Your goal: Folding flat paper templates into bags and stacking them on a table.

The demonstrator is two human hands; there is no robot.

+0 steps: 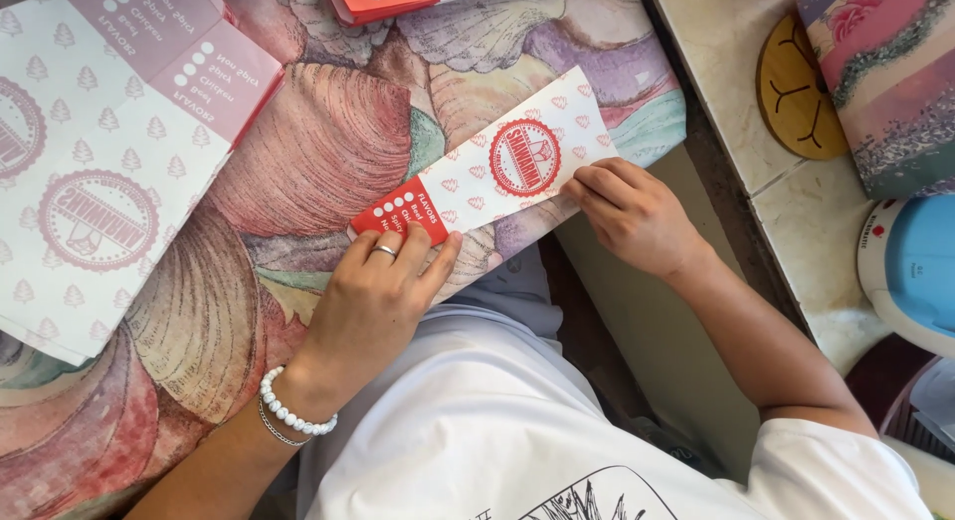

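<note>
Soft white cotton shirt (pixel 477 420) fills the bottom. Left hand (pixel 373 296), flat and open, presses the red end of a narrow paper sleeve (pixel 497 172) on the shell-patterned cloth (pixel 328 132); right hand (pixel 632 213) pinches its long edge. Flat printed sheets (pixel 109 152) lie nearby.

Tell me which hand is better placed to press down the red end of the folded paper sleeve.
Left. The left hand already rests its fingers on the red end of the paper sleeve; the right hand pinches the far, white end's edge.
</note>
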